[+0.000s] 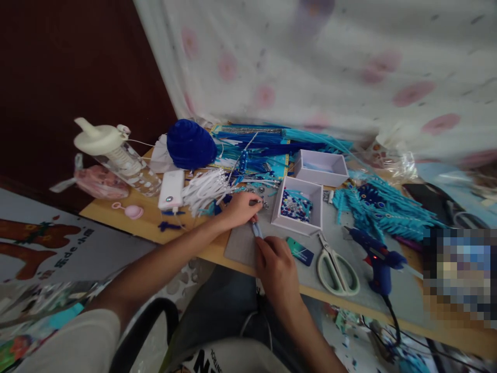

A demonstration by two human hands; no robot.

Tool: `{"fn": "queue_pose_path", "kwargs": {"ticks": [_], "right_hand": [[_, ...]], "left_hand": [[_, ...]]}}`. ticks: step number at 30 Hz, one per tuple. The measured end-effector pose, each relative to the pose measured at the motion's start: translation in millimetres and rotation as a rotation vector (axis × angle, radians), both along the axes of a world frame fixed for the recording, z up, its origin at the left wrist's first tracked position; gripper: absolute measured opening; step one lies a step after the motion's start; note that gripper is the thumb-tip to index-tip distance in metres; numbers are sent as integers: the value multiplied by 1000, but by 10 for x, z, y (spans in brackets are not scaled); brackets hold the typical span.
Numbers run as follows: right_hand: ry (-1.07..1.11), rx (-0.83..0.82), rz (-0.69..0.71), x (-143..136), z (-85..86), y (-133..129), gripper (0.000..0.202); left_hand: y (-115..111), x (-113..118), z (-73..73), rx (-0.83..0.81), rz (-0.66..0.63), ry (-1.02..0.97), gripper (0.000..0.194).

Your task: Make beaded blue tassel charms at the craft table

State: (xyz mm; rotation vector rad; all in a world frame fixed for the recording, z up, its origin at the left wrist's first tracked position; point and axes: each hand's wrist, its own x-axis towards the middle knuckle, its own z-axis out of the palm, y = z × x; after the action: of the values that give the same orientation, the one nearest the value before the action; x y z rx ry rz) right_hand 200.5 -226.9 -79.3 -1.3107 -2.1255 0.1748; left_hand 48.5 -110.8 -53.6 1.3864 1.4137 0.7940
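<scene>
"White shirt [233, 355] nearest; what are the hands doing?"
"Left hand [240, 210] pinches a small dark piece [254, 202], details unclear; right hand [277, 264] grips a pale-blue strip [257, 229] near the table [149, 218] edge — probably for steadiness"
"Nearby?"
"Bead box [295, 226] open alongside; scissors [331, 252] and glue gun [382, 257] rightward, handles personward — likely for easy reach"

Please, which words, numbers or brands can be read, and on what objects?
"CONTROL": on the white shirt
"N", large: same shirt
"de小": on the white printed panel at left; other characters unclear
Too small or blurred: print on the water bottle, green-and-blue card and power bank display
</scene>
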Motion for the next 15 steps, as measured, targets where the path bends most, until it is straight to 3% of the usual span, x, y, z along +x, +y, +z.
{"fn": "queue_pose_path", "kwargs": {"ticks": [3,7,10,15], "right_hand": [[6,6,20,158,-2,-62,22],[-31,15,77,393,7,-110,21],[-54,22,128,556,20,-105,20],[-91,42,130,747,37,-75,15]], "left_hand": [[-124,59,28,-5,52,-34,18],[-342,145,53,-99,245,-181,16],[-504,204,18,-122,370,-293,15],[-659,272,-71,-56,453,-413,22]]}}
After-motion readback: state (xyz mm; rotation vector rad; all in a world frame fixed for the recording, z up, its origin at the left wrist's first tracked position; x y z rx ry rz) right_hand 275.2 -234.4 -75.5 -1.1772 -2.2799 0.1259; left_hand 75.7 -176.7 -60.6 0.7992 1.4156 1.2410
